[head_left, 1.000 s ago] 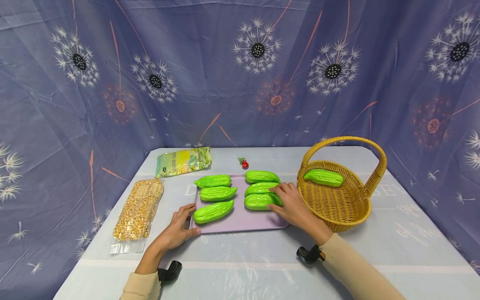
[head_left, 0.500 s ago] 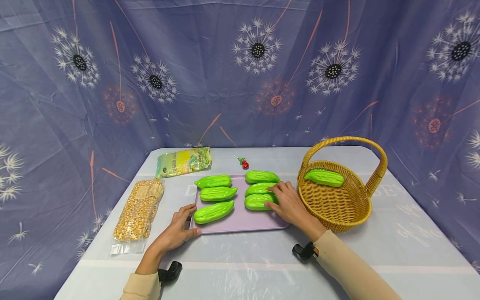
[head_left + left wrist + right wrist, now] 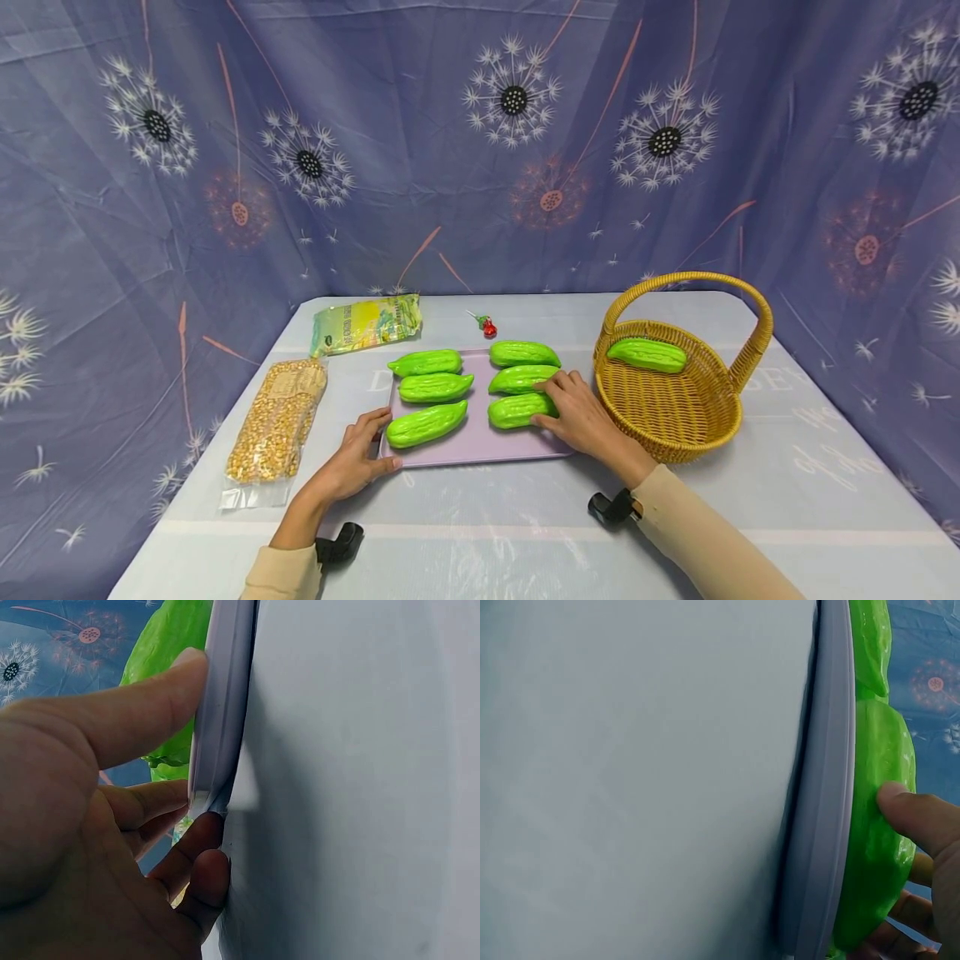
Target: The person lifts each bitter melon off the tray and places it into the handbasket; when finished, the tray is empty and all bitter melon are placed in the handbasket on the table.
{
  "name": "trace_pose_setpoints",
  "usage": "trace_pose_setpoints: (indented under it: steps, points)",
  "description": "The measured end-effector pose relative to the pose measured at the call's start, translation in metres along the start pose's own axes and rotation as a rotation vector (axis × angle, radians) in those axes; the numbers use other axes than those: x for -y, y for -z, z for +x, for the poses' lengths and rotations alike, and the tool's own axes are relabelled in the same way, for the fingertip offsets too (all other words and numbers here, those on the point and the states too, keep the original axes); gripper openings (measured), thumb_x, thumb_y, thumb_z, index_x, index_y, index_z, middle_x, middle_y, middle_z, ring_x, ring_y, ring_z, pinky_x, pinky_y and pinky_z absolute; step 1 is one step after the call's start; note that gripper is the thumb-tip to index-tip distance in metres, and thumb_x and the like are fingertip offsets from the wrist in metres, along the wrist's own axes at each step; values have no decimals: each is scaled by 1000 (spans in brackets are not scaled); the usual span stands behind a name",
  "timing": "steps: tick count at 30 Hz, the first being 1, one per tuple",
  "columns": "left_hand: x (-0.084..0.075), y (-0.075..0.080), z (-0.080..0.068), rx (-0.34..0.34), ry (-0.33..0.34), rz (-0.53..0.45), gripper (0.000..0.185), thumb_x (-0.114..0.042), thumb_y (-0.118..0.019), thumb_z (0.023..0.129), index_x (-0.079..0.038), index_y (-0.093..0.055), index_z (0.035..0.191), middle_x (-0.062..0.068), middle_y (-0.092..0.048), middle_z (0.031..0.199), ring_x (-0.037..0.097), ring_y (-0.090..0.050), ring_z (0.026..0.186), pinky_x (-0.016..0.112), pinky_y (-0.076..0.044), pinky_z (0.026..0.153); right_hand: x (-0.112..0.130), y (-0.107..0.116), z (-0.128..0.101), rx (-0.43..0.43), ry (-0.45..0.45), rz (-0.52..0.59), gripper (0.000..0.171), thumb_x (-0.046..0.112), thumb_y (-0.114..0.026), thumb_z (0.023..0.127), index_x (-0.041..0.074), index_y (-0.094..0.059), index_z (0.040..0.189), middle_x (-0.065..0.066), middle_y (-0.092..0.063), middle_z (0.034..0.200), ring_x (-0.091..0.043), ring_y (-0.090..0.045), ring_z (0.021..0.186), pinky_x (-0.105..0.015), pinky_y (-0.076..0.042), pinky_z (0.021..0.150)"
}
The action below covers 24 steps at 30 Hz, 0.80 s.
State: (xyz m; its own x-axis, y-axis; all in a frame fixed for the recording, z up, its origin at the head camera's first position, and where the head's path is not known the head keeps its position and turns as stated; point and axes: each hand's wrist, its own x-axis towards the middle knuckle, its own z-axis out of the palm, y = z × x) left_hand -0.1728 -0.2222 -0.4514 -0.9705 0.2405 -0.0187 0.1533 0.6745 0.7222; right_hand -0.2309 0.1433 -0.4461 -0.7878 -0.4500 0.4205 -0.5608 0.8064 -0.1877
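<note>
Nearest bitter melon of the right column (image 3: 516, 411) has slid slightly toward the person since the earlier head frame, so a strip of tray now shows between it and the middle bitter melon (image 3: 517, 380). Right hand (image 3: 581, 417) travelled with it; left hand (image 3: 351, 458) unchanged.

Right hand pinches that nearest melon at its outer end, thumb on the near side, fingers on the far side (confirmed in the right wrist view). End grip probably chosen so the melon can be turned or nudged without disturbing its neighbour. Melon lies on the lilac tray (image 3: 487, 448), roughly crosswise. Forearm comes in diagonally from lower right, wrist low, in front of the wicker basket (image 3: 652, 412).

Left hand holds the tray's near left corner between thumb and fingers, thumb along the front rim; presumably it steadies the tray against the other hand's push. Forearm angles up from lower left.

Three more bitter melons (image 3: 427, 425) form the left column, apparently set to mirror the right one. Another bitter melon (image 3: 647, 355) leans at the basket's far side.
</note>
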Motion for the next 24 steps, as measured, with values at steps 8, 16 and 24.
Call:
trace_pose_setpoints:
  steps: [8,16,24]
  points:
    - [0,0,0,-1,1,0,76,-26,-71,83,-2,-33,144,13,-27,151,33,-34,127,51,-35,101,1,-1,-2,17,9,9,49,33,-78,75,9,-64,115,-5,-55,100,-21,-46,90,-34,-40,77]
    - [1,-1,0,-2,-4,-2,76,-25,-72,82,-2,-33,144,13,-28,150,33,-34,127,51,-34,101,2,5,-4,1,11,22,49,32,-77,76,9,-64,116,-5,-56,103,-20,-47,92,-35,-42,77]
    - [1,-1,0,-12,7,3,77,-25,-73,81,-3,-33,144,13,-29,150,33,-33,128,51,-33,101,4,27,-5,-86,37,91,48,28,-80,73,9,-64,115,-5,-58,103,-19,-47,93,-35,-41,79]
